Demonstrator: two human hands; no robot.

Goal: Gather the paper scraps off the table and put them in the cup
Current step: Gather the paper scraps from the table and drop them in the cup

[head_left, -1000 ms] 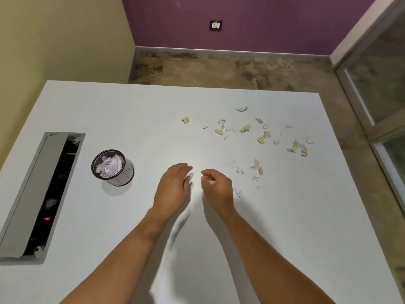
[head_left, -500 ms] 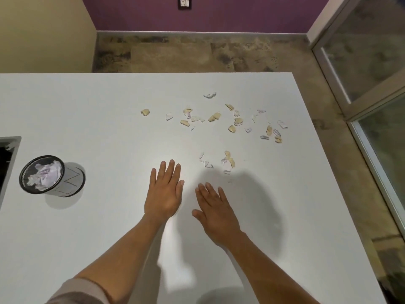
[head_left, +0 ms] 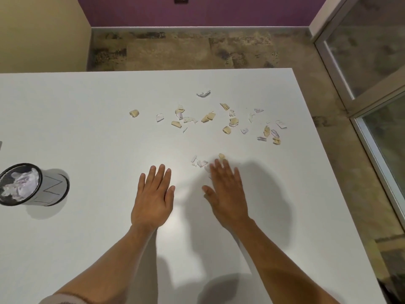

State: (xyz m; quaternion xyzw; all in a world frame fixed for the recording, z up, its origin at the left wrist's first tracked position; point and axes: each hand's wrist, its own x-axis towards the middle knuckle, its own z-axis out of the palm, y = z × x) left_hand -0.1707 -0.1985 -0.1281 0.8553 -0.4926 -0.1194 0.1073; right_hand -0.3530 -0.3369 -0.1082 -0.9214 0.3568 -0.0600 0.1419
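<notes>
Several torn paper scraps [head_left: 228, 122], tan and white, lie scattered across the far right half of the white table [head_left: 87, 119]. A smaller cluster of scraps [head_left: 200, 162] sits just beyond my right hand [head_left: 225, 191], whose flat, spread fingertips reach its edge and cover a few pieces. My left hand [head_left: 153, 198] rests flat and open on bare table, holding nothing. The black-rimmed cup [head_left: 30, 185] stands at the left edge of view, holding crumpled paper bits.
The table's right edge [head_left: 328, 163] drops to a mottled stone floor, with a glass door frame [head_left: 361, 102] beyond. Past the table's far edge are floor and a purple wall. A sleeve cuff [head_left: 65, 298] shows at the bottom.
Both hands went from loosely curled and close together to flat and spread. My right hand slid forward to the near scrap cluster. The camera view shifted right, pushing the cup to the left edge.
</notes>
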